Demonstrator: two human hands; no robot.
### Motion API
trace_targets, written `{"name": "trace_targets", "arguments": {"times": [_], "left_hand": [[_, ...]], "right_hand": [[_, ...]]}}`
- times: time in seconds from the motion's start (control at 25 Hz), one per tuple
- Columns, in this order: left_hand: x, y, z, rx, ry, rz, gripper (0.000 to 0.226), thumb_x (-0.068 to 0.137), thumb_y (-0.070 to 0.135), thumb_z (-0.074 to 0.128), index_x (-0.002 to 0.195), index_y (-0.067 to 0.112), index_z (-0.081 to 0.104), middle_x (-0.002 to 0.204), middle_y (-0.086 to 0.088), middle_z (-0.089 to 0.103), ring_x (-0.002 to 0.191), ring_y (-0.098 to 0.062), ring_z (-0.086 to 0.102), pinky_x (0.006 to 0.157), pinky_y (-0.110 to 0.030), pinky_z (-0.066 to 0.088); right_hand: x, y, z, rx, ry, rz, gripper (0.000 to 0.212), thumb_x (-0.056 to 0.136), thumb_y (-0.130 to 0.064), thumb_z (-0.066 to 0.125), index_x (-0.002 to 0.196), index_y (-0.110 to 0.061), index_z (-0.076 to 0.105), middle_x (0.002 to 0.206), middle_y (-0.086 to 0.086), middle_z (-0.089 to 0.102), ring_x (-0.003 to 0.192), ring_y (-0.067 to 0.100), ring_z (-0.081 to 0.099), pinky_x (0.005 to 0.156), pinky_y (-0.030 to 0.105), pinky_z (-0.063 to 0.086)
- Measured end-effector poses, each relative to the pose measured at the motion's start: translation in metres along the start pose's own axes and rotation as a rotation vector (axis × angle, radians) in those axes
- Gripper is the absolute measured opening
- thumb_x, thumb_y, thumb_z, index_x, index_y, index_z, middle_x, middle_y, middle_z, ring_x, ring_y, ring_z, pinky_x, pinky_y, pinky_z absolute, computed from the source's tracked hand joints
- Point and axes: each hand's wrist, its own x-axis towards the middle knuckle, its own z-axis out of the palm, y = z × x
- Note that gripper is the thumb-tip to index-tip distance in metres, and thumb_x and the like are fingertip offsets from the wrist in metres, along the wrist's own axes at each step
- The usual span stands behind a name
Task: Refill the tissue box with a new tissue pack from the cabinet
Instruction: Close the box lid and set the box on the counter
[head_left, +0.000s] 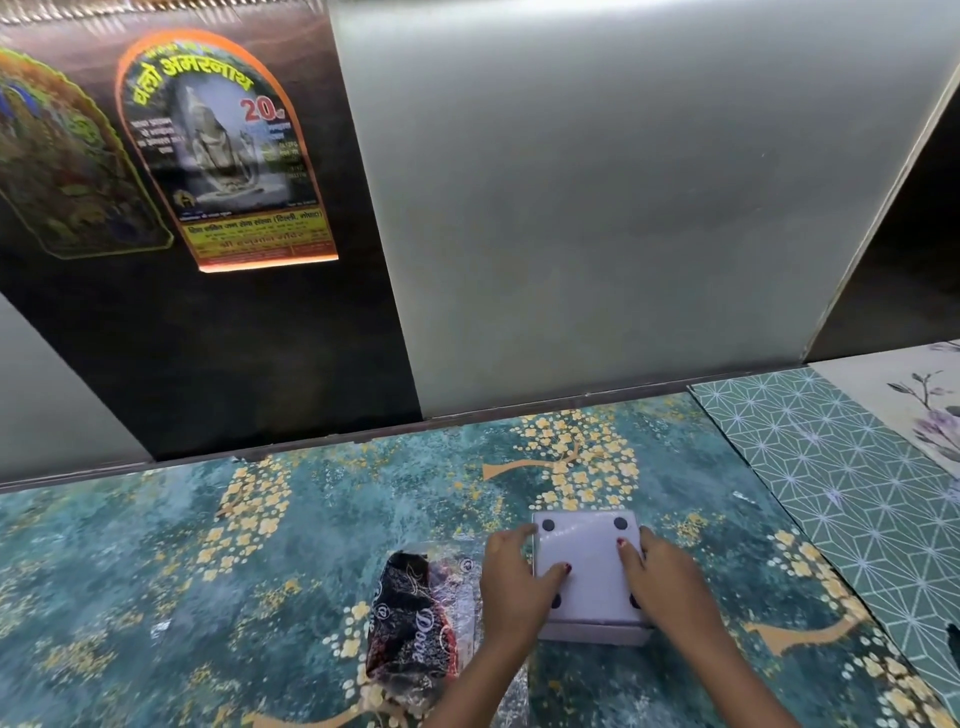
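A white square tissue box (589, 561) lies upside down on the teal patterned tabletop (208, 571), its base up with dark round feet at the corners. My left hand (511, 587) grips its left side, thumb on the base. My right hand (662, 577) holds its right side, thumb also on the base. Just left of the box lies a crumpled clear plastic tissue wrapper (415, 623) printed black and red with the word Dove; whether tissues remain in it I cannot tell.
A frosted grey panel (597, 182) and a dark panel with two arched posters (218, 156) rise behind the table's back edge. Green geometric (831, 467) and floral (914, 400) sheets cover the table at the right.
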Motion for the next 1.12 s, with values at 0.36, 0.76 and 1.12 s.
{"name": "trace_targets", "arguments": {"times": [0.36, 0.76, 1.12], "left_hand": [[0.000, -0.013, 0.006, -0.068, -0.243, -0.037, 0.058, 0.088, 0.022, 0.055, 0.139, 0.015, 0.028, 0.139, -0.004, 0.027, 0.111, -0.012, 0.042, 0.084, -0.018, 0.049], [-0.003, -0.012, 0.004, -0.613, -0.435, -0.234, 0.117, 0.054, 0.073, 0.058, 0.143, 0.027, -0.002, 0.142, 0.024, -0.020, 0.138, -0.006, 0.003, 0.110, -0.034, 0.026], [-0.004, -0.031, 0.011, -0.039, -0.405, -0.018, 0.081, 0.081, 0.057, 0.039, 0.138, 0.039, -0.014, 0.154, 0.010, -0.015, 0.143, -0.024, 0.001, 0.116, -0.056, 0.015]], "right_hand": [[-0.007, -0.001, 0.017, 0.477, 0.043, 0.071, 0.033, 0.095, -0.023, 0.036, 0.119, -0.007, 0.052, 0.098, 0.013, 0.061, 0.081, 0.023, 0.057, 0.062, 0.029, 0.044], [0.001, -0.007, 0.012, 0.656, -0.018, 0.130, 0.037, 0.095, -0.016, 0.034, 0.130, -0.017, 0.044, 0.111, 0.011, 0.057, 0.090, 0.025, 0.052, 0.077, 0.035, 0.042], [0.001, 0.003, 0.027, 0.469, -0.017, 0.129, 0.051, 0.096, -0.026, 0.032, 0.143, -0.014, 0.018, 0.138, 0.019, 0.044, 0.116, 0.034, 0.048, 0.091, 0.041, 0.043]]}}
